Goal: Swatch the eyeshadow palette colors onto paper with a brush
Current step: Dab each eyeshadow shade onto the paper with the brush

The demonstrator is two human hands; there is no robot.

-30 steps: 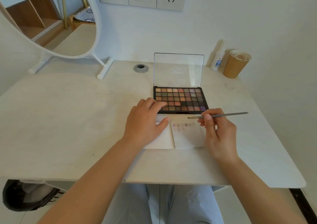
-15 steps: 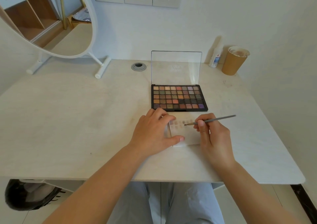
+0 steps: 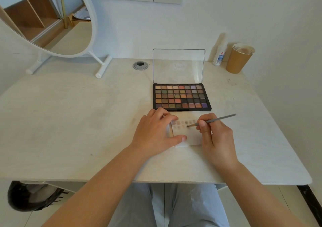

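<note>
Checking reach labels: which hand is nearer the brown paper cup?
Right. The right hand holds the brush over the paper, on the brown paper cup's side; the left hand rests further left on the paper.

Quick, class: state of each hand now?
Left hand: open, pressing the paper.
Right hand: pinching the brush.
</note>
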